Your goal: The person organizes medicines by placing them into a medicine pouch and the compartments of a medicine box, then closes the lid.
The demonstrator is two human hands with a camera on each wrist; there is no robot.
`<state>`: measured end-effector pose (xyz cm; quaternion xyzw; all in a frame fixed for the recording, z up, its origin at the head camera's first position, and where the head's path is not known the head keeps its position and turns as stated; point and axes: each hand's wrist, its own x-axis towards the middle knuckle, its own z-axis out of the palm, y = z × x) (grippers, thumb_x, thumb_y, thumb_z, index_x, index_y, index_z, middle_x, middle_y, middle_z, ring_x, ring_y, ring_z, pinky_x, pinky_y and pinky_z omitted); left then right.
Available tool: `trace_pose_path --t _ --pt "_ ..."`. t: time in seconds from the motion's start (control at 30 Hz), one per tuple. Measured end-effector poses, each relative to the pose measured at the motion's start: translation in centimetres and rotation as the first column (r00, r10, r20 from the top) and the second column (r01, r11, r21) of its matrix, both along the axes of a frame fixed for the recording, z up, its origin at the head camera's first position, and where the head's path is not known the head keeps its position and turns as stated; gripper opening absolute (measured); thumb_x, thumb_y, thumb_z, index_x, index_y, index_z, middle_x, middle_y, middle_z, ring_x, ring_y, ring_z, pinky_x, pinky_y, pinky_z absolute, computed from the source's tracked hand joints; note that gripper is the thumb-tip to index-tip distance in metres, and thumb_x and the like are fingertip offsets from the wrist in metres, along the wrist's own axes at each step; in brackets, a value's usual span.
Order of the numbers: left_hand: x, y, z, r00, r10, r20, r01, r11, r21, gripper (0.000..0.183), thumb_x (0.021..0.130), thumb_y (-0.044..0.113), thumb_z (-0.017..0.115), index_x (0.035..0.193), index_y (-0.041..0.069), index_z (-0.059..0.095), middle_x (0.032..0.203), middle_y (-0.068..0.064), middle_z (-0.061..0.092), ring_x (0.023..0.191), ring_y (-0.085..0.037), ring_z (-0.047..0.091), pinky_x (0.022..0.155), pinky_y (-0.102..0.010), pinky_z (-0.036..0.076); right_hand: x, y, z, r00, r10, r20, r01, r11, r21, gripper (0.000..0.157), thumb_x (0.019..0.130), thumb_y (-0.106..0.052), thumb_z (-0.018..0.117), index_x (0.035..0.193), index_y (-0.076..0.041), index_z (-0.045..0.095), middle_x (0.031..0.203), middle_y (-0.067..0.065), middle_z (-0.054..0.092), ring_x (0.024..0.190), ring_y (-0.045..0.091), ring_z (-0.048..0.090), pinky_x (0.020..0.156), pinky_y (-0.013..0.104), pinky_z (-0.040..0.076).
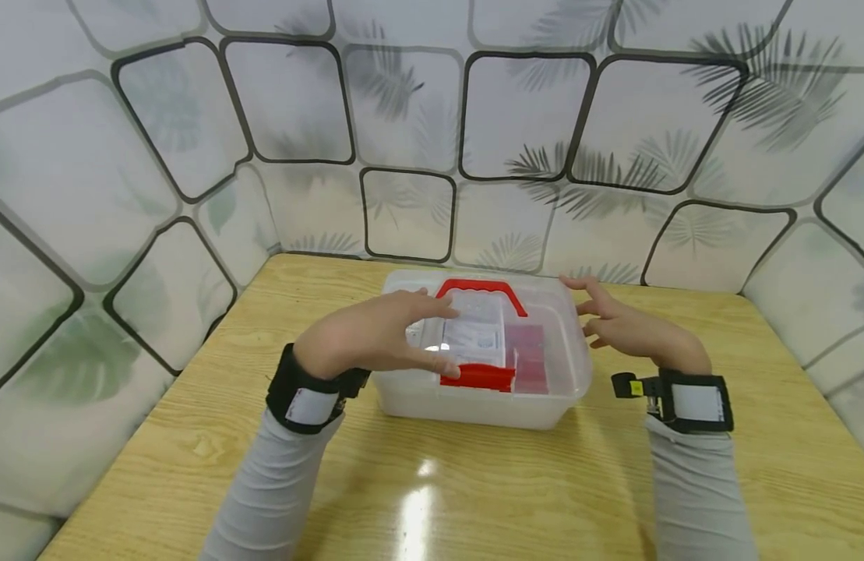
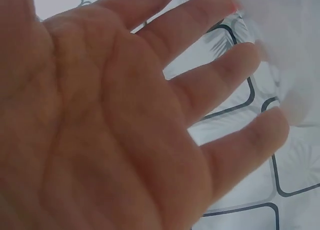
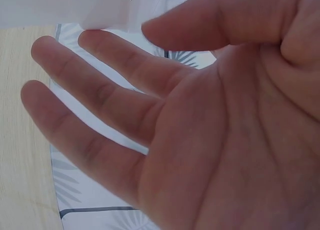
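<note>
A translucent plastic storage box with a lid stands on the table. Its lid has a red carrying handle and a red latch. My left hand is over the left part of the lid with its fingers spread, thumb beside the latch. In the left wrist view its fingertips reach the box's cloudy plastic. My right hand is at the box's right side, fingers extended and apart. A fingertip meets or nearly meets the plastic in the right wrist view; firm contact cannot be told.
The box stands on a wooden table, towards its back edge. Behind and to the left rises a wall covering with a leaf and line pattern. Through the lid a pink item shows inside.
</note>
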<state>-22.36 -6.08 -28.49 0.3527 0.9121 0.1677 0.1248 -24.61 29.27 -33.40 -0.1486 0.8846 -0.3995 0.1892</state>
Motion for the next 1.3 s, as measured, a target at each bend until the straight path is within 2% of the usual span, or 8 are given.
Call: trace_pose_path --t 0.13,0.27,0.4,0.63,0.93,1.03,1.17,1.3 --pt "-0.2 0.1 0.0 0.999 -0.007 -0.048 0.008 1.0 0.027 0.057 0.09 0.046 0.064 0.138 0.016 0.056 0.14 -0.001 0.054 0.134 -0.022 0.037 0.111 -0.043 0.034 -0.1 0.0 -0.1 1.0 -0.001 0.002 0.001 1.0 -0.001 0.071 0.093 0.002 0.041 0.152 -0.013 0.005 0.141 0.034 0.034 0.118 0.043 0.048 0.089 0.063 0.047" --pt "0.1 0.8 -0.2 0.997 0.039 -0.072 -0.038 0.999 0.007 0.061 0.08 0.038 0.077 0.134 0.015 0.059 0.132 -0.001 0.058 0.12 -0.02 0.046 0.102 -0.04 0.043 -0.1 0.0 0.0 1.0 0.0 -0.006 0.0 1.0 0.0 0.066 0.094 0.002 0.035 0.151 -0.011 0.006 0.139 0.034 0.037 0.113 0.04 0.053 0.088 0.062 0.048" --pt "0.5 1.7 -0.5 0.99 0.091 -0.103 -0.095 0.995 -0.034 0.07 0.07 0.04 0.084 0.131 0.017 0.057 0.129 0.003 0.058 0.112 -0.018 0.046 0.094 -0.038 0.047 0.2 0.1 0.4 1.0 -0.019 0.0 0.019 1.0 0.003 0.055 0.102 -0.015 0.033 0.152 -0.015 0.009 0.142 0.029 0.039 0.11 0.037 0.057 0.091 0.061 0.047" --pt "1.7 3.6 -0.9 0.969 0.151 -0.195 -0.176 0.977 -0.12 0.091 0.062 0.043 0.088 0.137 0.014 0.045 0.141 0.0 0.046 0.123 -0.028 0.038 0.103 -0.066 0.032 0.4 -0.1 0.8 0.999 -0.049 0.013 0.049 0.999 0.016 0.06 0.103 -0.033 0.036 0.155 -0.02 0.01 0.15 0.019 0.024 0.115 0.039 0.052 0.094 0.06 0.046" --pt "2.7 4.9 -1.4 0.947 0.17 -0.272 -0.223 0.958 -0.178 0.1 0.06 0.049 0.086 0.14 0.012 0.038 0.143 -0.004 0.041 0.132 -0.038 0.03 0.1 -0.073 0.028 0.3 -0.3 0.7 0.998 -0.064 0.021 0.064 0.998 0.024 0.062 0.103 -0.044 0.033 0.155 -0.02 0.009 0.15 0.018 0.025 0.116 0.039 0.052 0.091 0.056 0.049" --pt "3.3 5.5 -1.9 0.924 0.179 -0.337 -0.265 0.936 -0.231 0.099 0.061 0.049 0.085 0.139 0.012 0.037 0.144 -0.006 0.039 0.133 -0.04 0.028 0.101 -0.072 0.03 0.3 -0.5 0.8 0.998 -0.067 0.02 0.066 0.997 0.037 0.066 0.102 -0.052 0.032 0.154 -0.019 0.008 0.147 0.021 0.028 0.116 0.04 0.051 0.089 0.055 0.051" --pt "4.1 6.9 -2.9 0.867 0.175 -0.467 -0.342 0.891 -0.3 0.092 0.065 0.049 0.082 0.135 0.01 0.037 0.142 -0.012 0.039 0.132 -0.044 0.03 0.1 -0.067 0.035 0.3 -0.6 0.7 0.998 -0.069 0.016 0.068 0.996 0.055 0.071 0.101 -0.056 0.03 0.155 -0.018 0.003 0.147 0.024 0.028 0.116 0.043 0.051 0.088 0.056 0.052" --pt "2.8 6.9 -3.8 0.843 0.171 -0.51 -0.339 0.905 -0.257 0.09 0.065 0.046 0.082 0.134 0.01 0.039 0.144 -0.013 0.04 0.132 -0.044 0.029 0.102 -0.066 0.034 0.1 -0.6 0.0 0.997 -0.077 0.0 0.077 0.996 0.049 0.071 0.102 -0.054 0.024 0.157 -0.022 -0.007 0.15 0.025 0.021 0.115 0.045 0.051 0.088 0.059 0.05"
